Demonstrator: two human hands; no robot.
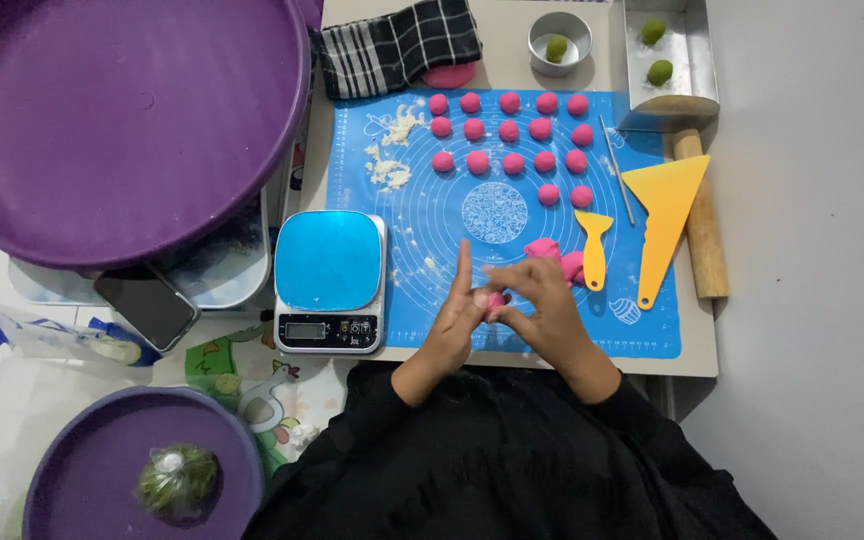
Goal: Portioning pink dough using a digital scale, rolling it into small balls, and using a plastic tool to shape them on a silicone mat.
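Just above the black sleeves, the left hand (452, 320) and the right hand (542, 305) meet over the near edge of the blue baking mat (432, 210), pressed together around a small piece of pink dough (495, 300). Only a sliver of it shows between the fingers: bright magenta, smooth and matte, seemingly rounded, though most of its shape is hidden. The left fingers stand straight and flat against it; the right fingers curl over it. Just beyond the hands a larger, uneven lump of the same pink dough (552, 256) lies on the mat, beside a small yellow scraper (593, 250) and a bigger yellow scraper (664, 220). To the left sits a kitchen scale (330, 280) with a blue top. Farther out, rows of finished pink balls (509, 132) stand apart from one another, even in size. Past them lie a checked cloth (392, 45), a small round tin (559, 42) with a green ball, and a wooden rolling pin (702, 220) at the mat's right edge.
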